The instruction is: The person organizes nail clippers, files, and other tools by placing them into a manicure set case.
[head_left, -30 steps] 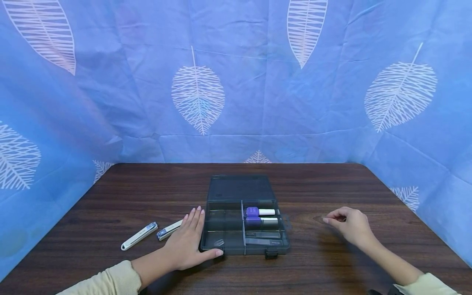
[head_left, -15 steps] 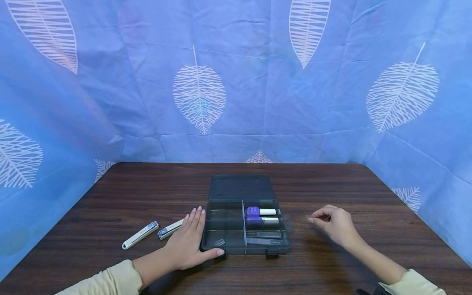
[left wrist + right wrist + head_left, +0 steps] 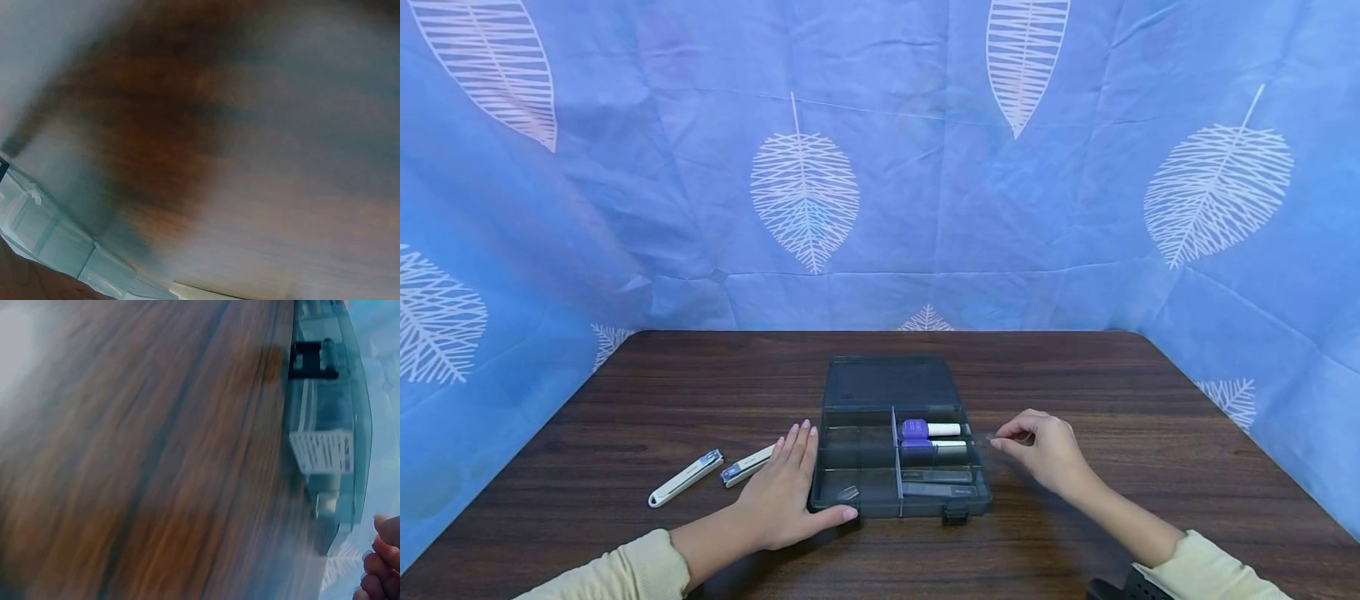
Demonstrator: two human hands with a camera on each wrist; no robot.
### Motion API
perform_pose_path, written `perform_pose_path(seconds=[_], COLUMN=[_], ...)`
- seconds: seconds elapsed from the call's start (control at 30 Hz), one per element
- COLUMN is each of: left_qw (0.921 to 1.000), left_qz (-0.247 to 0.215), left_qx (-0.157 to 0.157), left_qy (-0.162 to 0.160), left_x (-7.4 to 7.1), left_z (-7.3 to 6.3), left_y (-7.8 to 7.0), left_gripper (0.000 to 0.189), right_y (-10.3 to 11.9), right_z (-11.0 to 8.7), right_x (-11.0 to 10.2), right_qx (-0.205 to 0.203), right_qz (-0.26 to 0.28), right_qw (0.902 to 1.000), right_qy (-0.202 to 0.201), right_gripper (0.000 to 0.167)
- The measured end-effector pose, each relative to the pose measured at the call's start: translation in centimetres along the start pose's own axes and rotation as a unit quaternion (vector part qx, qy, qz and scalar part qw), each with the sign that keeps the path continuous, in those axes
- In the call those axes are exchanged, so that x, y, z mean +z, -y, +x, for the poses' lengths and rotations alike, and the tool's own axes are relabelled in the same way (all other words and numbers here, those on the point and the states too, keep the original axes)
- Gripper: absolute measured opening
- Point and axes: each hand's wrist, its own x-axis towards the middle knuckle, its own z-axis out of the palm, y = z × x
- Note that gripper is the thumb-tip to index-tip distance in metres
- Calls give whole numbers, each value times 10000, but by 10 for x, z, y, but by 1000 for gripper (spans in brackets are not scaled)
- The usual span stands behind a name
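Observation:
A dark see-through divider box (image 3: 857, 482) lies with its lid (image 3: 887, 381) folded back. Its right side holds two purple nail polish bottles (image 3: 915, 429) and, nearer the front, two flat grey strips (image 3: 936, 477). In the front left compartment sits a small clear plastic piece (image 3: 847, 493). My left hand (image 3: 782, 496) lies with straight fingers along the box's left edge, thumb at the front corner. Just right of the box, my right hand (image 3: 1045, 450) pinches a small clear piece (image 3: 989, 437) between thumb and forefinger; its exact kind is too small to tell.
Two white nail clippers lie left of the box: one farther left (image 3: 686, 478), the other (image 3: 747, 467) partly behind my left hand. A black latch (image 3: 954, 516) sticks out at the box's front. Blue leaf-print cloth (image 3: 887, 208) hangs around the wooden table (image 3: 700, 375).
My right hand has moved left across the table toward the box, still pinching the small clear piece. My left hand and the box have stayed in place.

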Motion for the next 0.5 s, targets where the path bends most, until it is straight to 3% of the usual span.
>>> perform_pose_path(seconds=[0.5], left_qw=[10000], left_qz=[-13], left_qx=[-8], left_qy=[22], left_x=[0], left_z=[0], left_y=[1], left_gripper=[111], right_y=[35], right_z=[14], right_x=[21], right_qx=[-95], right_qz=[492], right_qw=[9980], right_qy=[388], right_gripper=[5])
